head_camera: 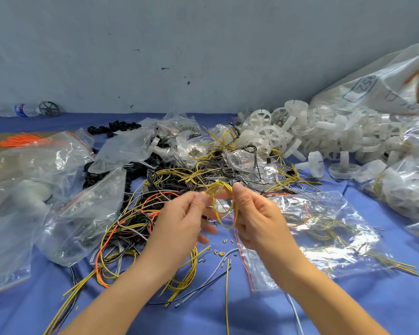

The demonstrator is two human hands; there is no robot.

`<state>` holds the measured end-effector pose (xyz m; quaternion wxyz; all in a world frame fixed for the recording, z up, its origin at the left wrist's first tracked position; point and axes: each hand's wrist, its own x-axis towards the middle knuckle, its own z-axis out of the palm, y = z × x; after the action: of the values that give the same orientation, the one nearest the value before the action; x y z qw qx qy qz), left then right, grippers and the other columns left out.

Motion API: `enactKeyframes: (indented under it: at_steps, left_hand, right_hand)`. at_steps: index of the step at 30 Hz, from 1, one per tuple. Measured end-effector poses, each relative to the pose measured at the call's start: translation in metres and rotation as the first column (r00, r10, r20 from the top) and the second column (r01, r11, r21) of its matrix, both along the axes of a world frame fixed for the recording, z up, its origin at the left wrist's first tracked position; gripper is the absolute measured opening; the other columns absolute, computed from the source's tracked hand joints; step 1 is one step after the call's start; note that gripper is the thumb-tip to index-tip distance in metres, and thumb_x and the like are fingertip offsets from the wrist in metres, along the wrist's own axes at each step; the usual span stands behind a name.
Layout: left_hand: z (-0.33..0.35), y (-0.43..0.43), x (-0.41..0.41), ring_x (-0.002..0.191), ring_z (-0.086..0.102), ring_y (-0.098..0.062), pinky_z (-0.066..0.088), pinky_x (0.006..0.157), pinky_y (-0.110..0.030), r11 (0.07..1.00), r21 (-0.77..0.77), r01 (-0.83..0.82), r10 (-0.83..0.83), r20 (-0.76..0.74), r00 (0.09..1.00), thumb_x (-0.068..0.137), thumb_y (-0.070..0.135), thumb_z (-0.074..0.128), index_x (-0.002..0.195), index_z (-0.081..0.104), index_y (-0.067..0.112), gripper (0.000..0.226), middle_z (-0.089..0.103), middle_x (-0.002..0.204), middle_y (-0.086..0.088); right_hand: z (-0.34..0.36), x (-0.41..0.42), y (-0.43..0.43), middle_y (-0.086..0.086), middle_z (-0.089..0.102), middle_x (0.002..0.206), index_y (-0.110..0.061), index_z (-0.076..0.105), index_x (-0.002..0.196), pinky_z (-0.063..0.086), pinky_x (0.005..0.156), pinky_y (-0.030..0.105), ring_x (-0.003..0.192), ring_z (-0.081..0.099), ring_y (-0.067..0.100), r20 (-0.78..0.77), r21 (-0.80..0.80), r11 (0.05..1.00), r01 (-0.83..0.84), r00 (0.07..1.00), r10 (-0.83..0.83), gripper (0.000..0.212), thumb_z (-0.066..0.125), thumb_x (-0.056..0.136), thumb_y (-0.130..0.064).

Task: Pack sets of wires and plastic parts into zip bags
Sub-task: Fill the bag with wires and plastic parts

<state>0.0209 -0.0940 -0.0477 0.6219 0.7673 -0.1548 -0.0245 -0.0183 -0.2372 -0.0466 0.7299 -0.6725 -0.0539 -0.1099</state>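
A table (373,298) meets a wall (203,44) behind. At its middle lies a tangle of wires (203,170), with filled zip bags (82,213) to the left and a heap of plastic wheels (300,131) behind right. In front, the left hand (179,221) and right hand (257,213) pinch a wire loop (224,206) between them, and a flat zip bag (324,226) lies just right.

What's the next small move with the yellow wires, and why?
Probably carry the yellow wire loop right, into the zip bag: both the left hand and right hand pinch it coiled, and that bag lies flat beside them, already holding yellow wires.
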Motion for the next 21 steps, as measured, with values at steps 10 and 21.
enactKeyframes:
  at_steps: [10, 21]
  left_hand:
    - [-0.001, -0.051, -0.026, 0.08, 0.058, -0.011, 0.045, 0.075, -0.026, 0.916, -0.394, -0.075, -0.075, -0.354, 0.932, 0.101, 0.022, 0.049, 0.09, 0.068, 0.016, 0.023, 0.066, 0.082, 0.001]
    - [0.006, -0.035, -0.012, 0.087, 0.071, -0.009, 0.052, 0.061, -0.02, 0.958, -0.257, 0.127, -0.202, -0.296, 0.934, 0.105, 0.021, 0.039, 0.098, 0.072, 0.016, 0.033, 0.076, 0.093, -0.003]
  right_hand:
    - [-0.013, 0.005, 0.049, -0.003, 0.056, 0.104, -0.033, 0.064, 0.092, 0.047, 0.091, 0.028, 0.101, 0.06, 0.011, 0.1, 0.094, 0.927, 0.362, 0.923, -0.37, 0.025, 0.043, 0.098, -0.043]
    - [-0.005, 0.004, 0.033, -0.017, 0.043, 0.136, -0.039, 0.072, 0.086, 0.039, 0.109, 0.052, 0.138, 0.037, 0.005, 0.095, 0.075, 0.957, 0.281, 0.953, -0.287, 0.015, 0.061, 0.083, -0.048]
